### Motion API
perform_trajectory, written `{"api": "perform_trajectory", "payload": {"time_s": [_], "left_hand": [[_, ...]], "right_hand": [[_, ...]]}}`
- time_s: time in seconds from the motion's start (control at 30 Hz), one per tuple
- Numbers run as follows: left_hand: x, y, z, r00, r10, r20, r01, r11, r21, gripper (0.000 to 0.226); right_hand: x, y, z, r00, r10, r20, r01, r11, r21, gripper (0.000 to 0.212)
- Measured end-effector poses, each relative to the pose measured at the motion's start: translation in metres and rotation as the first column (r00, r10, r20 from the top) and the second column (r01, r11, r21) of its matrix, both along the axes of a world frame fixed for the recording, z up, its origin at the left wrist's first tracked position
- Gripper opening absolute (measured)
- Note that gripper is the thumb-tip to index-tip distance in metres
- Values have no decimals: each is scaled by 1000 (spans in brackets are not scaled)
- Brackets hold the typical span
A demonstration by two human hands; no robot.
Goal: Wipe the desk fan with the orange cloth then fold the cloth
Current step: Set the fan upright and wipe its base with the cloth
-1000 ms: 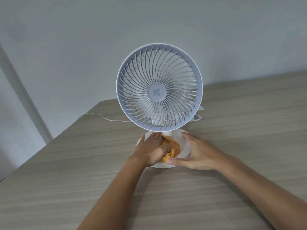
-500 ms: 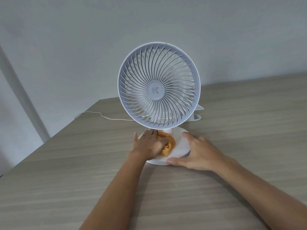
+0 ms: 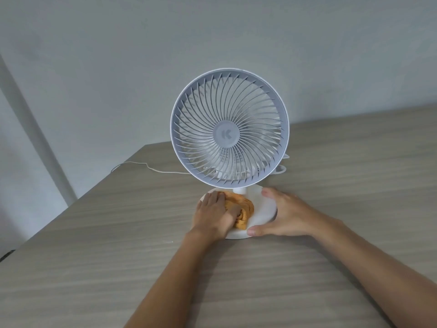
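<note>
A thin white cord [image 3: 151, 167] trails across the table [image 3: 118, 268] at the far left and runs behind the fan [image 3: 229, 129]. The fan stands upright, its round grille facing the camera and its flat white base [image 3: 262, 209] resting on the table.

The left hand [image 3: 212, 215] lies on the left half of the base, its fingers [image 3: 216, 197] curled over the bunched orange cloth [image 3: 241, 209] and pressing it down just in front of the short neck. So the cloth is on the base, crumpled into a wad, partly under that hand.

The right hand [image 3: 281, 215] cups the right rim of the base, thumb at the front edge and fingers round the back, apparently holding the fan steady; it grasps the base and nothing else.

By my reading the wiping is under way at the base. Whether the grille and rim are already wiped cannot be told. The fold is plainly not begun, since the cloth is a wad.
</note>
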State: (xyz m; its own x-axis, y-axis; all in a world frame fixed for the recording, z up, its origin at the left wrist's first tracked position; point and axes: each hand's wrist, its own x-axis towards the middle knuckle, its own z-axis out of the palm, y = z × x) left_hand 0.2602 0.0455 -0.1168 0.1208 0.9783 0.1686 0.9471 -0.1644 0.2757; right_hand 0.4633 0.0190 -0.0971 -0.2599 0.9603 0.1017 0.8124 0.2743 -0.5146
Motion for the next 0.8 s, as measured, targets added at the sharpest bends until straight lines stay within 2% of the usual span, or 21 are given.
{"api": "perform_trajectory", "payload": {"time_s": [0.07,0.17,0.3,0.4,0.5,0.63,0.8], "left_hand": [[3,-8,-4,997,-30,-73,30,1000,4,89],[9,-20,-6,999,10,-39,-11,1000,-29,85],[5,-24,-1,984,-94,-154,78,991,-110,103],[1,-22,6,990,-99,-101,81,982,-172,100],[2,-20,11,991,-119,-56,109,981,-160,93],[8,-23,15,977,-68,200,78,996,-44,60],[2,-21,35,977,-49,208,60,997,-43,31]], "right_hand": [[8,1,3,999,28,-20,-30,998,-64,131],[10,1,7,998,68,12,-67,993,-99,130],[-3,3,5,995,95,41,-92,994,-57,123],[-2,9,2,996,90,11,-89,993,-76,141],[-1,10,4,995,101,-20,-102,992,-75,132],[5,11,4,997,73,-5,-73,990,-122,151],[8,11,3,996,87,-25,-90,989,-113,147]]}}
